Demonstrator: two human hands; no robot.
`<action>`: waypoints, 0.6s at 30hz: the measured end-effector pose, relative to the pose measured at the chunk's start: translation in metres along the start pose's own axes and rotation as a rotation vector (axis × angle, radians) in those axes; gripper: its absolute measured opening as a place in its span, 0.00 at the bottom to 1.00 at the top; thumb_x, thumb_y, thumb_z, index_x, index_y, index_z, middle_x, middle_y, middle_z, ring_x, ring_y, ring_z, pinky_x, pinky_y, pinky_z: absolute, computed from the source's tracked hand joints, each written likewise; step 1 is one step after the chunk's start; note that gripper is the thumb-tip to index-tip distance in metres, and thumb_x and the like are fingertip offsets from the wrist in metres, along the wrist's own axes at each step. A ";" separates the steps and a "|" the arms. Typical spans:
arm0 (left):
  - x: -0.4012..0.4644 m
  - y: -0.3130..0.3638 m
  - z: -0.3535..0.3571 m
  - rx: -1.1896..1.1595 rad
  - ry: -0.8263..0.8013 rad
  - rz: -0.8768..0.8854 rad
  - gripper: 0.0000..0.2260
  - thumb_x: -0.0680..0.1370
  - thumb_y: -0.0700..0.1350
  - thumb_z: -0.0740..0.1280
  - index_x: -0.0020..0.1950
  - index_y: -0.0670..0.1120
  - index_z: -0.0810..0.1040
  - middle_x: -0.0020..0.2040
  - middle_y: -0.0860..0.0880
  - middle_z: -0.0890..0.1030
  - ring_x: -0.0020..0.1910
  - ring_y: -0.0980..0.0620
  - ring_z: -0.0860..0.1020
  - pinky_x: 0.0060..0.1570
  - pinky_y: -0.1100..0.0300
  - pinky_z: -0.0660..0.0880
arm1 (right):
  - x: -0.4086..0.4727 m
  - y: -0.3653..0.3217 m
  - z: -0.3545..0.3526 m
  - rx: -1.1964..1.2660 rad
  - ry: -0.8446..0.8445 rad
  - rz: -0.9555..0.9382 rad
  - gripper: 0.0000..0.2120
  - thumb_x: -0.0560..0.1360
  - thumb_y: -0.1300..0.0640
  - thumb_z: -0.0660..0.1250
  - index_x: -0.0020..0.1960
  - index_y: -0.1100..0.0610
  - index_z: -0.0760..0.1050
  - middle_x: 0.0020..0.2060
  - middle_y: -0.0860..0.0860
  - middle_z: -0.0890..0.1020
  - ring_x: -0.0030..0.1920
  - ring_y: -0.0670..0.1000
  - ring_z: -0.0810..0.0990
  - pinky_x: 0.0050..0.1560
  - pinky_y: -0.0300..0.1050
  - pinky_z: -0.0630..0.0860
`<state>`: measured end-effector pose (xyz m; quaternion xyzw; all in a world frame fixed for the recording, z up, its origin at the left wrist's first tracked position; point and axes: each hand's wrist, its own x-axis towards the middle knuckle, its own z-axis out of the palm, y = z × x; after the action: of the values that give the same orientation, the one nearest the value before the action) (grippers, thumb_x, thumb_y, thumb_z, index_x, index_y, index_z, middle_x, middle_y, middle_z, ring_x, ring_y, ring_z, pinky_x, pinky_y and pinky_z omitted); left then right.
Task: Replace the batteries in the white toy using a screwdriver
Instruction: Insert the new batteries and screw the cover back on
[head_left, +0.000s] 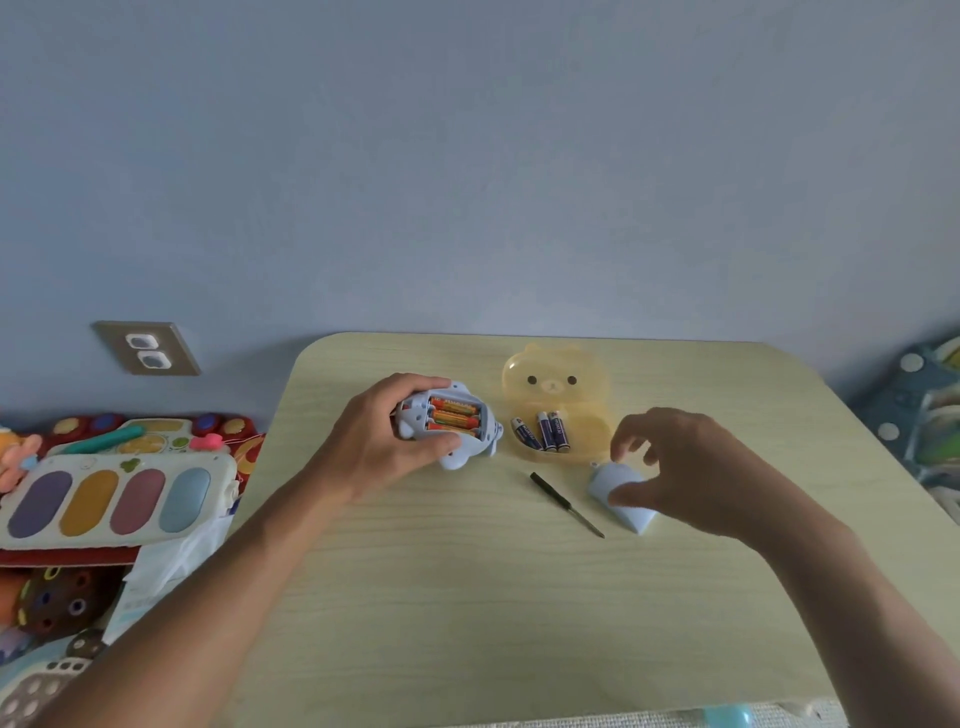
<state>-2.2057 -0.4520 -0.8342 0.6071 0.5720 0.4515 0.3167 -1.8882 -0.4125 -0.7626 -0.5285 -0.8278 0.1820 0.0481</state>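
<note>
On the table (467, 597), left of the bear case (555, 400), the toy (452, 423) lies belly-up with its battery bay uncovered; three orange batteries (453, 415) sit side by side in the bay. Left hand (387, 441) grips the toy from the side away from the case: fingers curled over its far edge, thumb (441, 446) pressed along the near edge. Case is translucent yellow with a bear face on the half farther from the person; the nearer half holds three dark blue batteries (543, 431), lying loose and roughly parallel, one angled off from the other two. Screwdriver (566, 504) lies flat on the table just nearward of the case, black handle end closer to the case, tip pointing away from it toward the person; no hand touches it. Cover (631, 512), pale blue, lies on the table beyond the screwdriver, nearward and right of the case. Right hand (685, 467) is over the cover, fingers loosely curled and spread, thumb low over the cover's surface; whether thumb or fingertips actually touch the cover, cannot tell. Well left of the case, off the table edge: a toy keyboard (114, 499) with four coloured oval keys among other toys, and a wall socket (148, 349) on the blue wall (467, 156).
</note>
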 end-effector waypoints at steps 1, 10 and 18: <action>0.000 0.000 0.000 0.000 -0.001 0.000 0.27 0.65 0.55 0.78 0.64 0.56 0.80 0.57 0.57 0.84 0.53 0.59 0.84 0.49 0.67 0.79 | -0.001 0.000 0.003 -0.028 -0.010 -0.002 0.15 0.66 0.47 0.79 0.46 0.43 0.76 0.45 0.40 0.78 0.46 0.42 0.77 0.44 0.40 0.74; -0.001 0.000 0.000 0.009 0.002 0.007 0.27 0.66 0.55 0.78 0.65 0.55 0.80 0.57 0.57 0.84 0.53 0.59 0.84 0.49 0.68 0.79 | -0.004 0.003 0.017 -0.088 0.011 -0.048 0.17 0.66 0.47 0.77 0.44 0.45 0.69 0.43 0.44 0.78 0.39 0.47 0.75 0.38 0.44 0.74; -0.001 0.000 0.001 -0.009 -0.002 -0.018 0.28 0.65 0.55 0.79 0.64 0.56 0.80 0.58 0.56 0.84 0.53 0.58 0.84 0.49 0.65 0.80 | 0.006 -0.036 0.001 0.157 0.160 -0.277 0.19 0.66 0.51 0.79 0.50 0.46 0.73 0.46 0.39 0.81 0.46 0.43 0.80 0.46 0.47 0.79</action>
<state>-2.2049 -0.4532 -0.8353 0.6009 0.5751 0.4505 0.3243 -1.9213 -0.4210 -0.7512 -0.4167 -0.8695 0.1951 0.1797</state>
